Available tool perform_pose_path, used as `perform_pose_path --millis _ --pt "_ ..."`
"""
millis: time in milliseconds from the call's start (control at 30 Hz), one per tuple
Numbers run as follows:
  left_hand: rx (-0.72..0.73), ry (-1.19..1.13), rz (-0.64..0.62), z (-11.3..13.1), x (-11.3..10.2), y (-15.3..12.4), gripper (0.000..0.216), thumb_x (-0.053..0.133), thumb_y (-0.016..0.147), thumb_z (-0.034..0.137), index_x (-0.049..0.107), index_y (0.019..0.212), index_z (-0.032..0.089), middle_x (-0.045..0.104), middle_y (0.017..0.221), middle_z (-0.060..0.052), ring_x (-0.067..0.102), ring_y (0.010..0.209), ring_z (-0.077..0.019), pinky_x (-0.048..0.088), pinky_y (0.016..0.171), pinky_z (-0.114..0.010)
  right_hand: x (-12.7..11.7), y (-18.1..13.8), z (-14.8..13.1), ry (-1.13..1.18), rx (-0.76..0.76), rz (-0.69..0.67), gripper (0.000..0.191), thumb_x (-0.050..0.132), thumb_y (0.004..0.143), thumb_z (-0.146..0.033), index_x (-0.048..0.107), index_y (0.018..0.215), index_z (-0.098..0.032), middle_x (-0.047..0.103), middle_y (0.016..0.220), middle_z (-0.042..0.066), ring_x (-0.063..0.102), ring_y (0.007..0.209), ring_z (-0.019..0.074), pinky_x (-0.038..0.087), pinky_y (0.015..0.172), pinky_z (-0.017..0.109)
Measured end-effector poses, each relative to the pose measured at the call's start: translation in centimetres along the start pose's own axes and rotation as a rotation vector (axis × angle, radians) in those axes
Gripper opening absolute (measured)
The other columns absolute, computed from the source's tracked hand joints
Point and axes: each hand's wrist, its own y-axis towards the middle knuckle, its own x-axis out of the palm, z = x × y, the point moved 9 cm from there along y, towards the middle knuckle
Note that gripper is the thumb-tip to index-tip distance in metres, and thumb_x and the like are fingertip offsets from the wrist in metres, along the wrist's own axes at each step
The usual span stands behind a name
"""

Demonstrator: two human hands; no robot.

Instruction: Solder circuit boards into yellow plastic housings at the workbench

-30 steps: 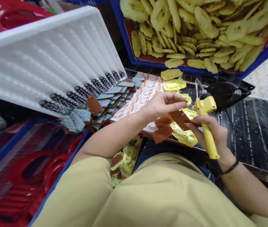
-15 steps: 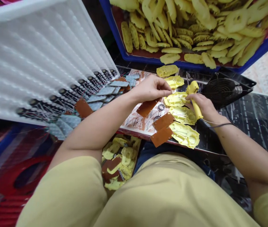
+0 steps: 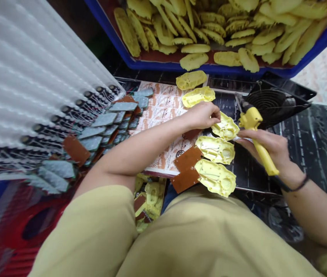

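Observation:
My left hand is closed, its thumb and fingers pinching the left end of a yellow plastic shell. In my right hand is a yellow pistol-shaped soldering gun, its metal tip pointing up and away. The fingers of that hand reach to the shell's right edge. Nearer my body lie two more open shells with thin wires inside, each beside a brown circuit board. Another brown board and a dark coil are partly hidden under my left forearm. Farther off, two shells lie in the same row.
A blue-rimmed crate of yellow shells stands at the back. On the left, a white foam tray leans above wired speakers and stacked grey-green boards. A black fan stands right. Below the table edge is a box of yellow parts.
The view has shifted. The pinched shell has moved right, out of line with its neighbours. My right hand has moved right, and the soldering gun has turned, its handle now slanting toward my wrist.

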Motion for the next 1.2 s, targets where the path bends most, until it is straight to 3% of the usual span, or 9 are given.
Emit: perform_pose_path --millis 133,200,267,400,533,633,933,1067,1200 --pt "-0.02 0.012 -0.014 -0.6 1.0 0.4 0.015 0.075 0.079 0.007 0.08 0.08 0.021 0.072 0.083 -0.003 0.069 0.091 -0.0235 0.052 0.1 -0.039 -4.6 -3.1 -2.9 -0.16 -0.157 0.199 0.059 0.074 0.104 -0.049 0.061 0.16 -0.035 0.086 0.099 0.002 0.081 0.074 0.021 0.066 0.069 0.029" --pt "0.0 0.007 -0.009 -0.5 1.1 0.4 0.014 0.075 0.078 0.007 0.077 0.078 0.021 0.071 0.086 -0.003 0.069 0.096 -0.0244 0.051 0.105 -0.04 -5.9 -4.6 -3.6 -0.296 -0.191 0.296 0.07 0.07 0.105 -0.058 0.054 0.166 -0.029 0.086 0.101 0.007 0.08 0.072 0.0232 0.065 0.063 0.031" --pt "0.031 0.025 -0.002 -0.3 1.2 0.3 0.012 0.075 0.079 0.009 0.076 0.079 0.021 0.073 0.093 -0.004 0.069 0.101 -0.0254 0.051 0.107 -0.04 -6.3 -5.9 -3.3 -0.338 -0.144 0.359 0.066 0.074 0.103 -0.054 0.059 0.162 -0.03 0.086 0.106 0.008 0.081 0.074 0.0245 0.065 0.062 0.033" --pt "0.044 0.134 -0.015 -0.3 1.6 0.3 0.008 0.071 0.084 0.013 0.076 0.085 0.02 0.074 0.096 -0.007 0.069 0.101 -0.0257 0.052 0.103 -0.04 -5.4 -7.6 -1.8 -0.145 0.029 0.42 0.066 0.088 0.093 -0.033 0.065 0.155 -0.037 0.085 0.118 0.003 0.083 0.081 0.0239 0.07 0.069 0.033" --pt "0.044 0.124 -0.007 -0.7 1.7 0.5 0.006 0.072 0.082 0.015 0.076 0.083 0.02 0.073 0.088 -0.004 0.068 0.095 -0.0239 0.052 0.102 -0.038 -3.6 -7.7 -1.4 -0.052 0.113 0.343 0.039 0.092 0.088 -0.026 0.08 0.124 -0.033 0.086 0.1 0.0 0.083 0.076 0.0242 0.072 0.07 0.035" --pt "0.027 0.081 0.01 -1.0 1.5 0.5 0.006 0.074 0.08 0.013 0.075 0.08 0.02 0.07 0.084 -0.002 0.067 0.093 -0.0236 0.05 0.105 -0.04 -3.2 -7.2 -1.7 -0.022 0.087 0.332 0.023 0.092 0.087 -0.024 0.079 0.104 -0.031 0.084 0.092 -0.001 0.082 0.072 0.024 0.073 0.067 0.036" --pt "0.028 0.114 0.002 -0.8 1.6 0.8 0.007 0.074 0.079 0.014 0.077 0.081 0.019 0.071 0.085 -0.004 0.067 0.096 -0.0253 0.049 0.106 -0.042 -2.3 -6.2 -1.3 -0.052 0.027 0.183 0.014 0.092 0.089 -0.029 0.079 0.094 -0.03 0.083 0.086 -0.003 0.08 0.072 0.02 0.07 0.067 0.03" --pt "0.022 0.08 -0.001 -1.0 1.6 0.9 0.007 0.075 0.077 0.014 0.077 0.08 0.019 0.072 0.086 -0.004 0.068 0.1 -0.027 0.048 0.108 -0.044 -3.2 -6.6 -1.9 -0.078 -0.018 0.238 0.024 0.094 0.086 -0.027 0.08 0.104 -0.034 0.084 0.092 -0.003 0.08 0.073 0.0214 0.07 0.064 0.033" --pt "0.014 0.007 -0.002 -1.1 1.6 0.9 0.009 0.076 0.073 0.011 0.075 0.076 0.02 0.069 0.084 -0.004 0.068 0.103 -0.0289 0.046 0.111 -0.046 -3.3 -6.6 -1.4 -0.124 0.054 0.234 0.018 0.093 0.088 -0.036 0.079 0.097 -0.033 0.084 0.088 -0.003 0.08 0.07 0.022 0.069 0.06 0.033"
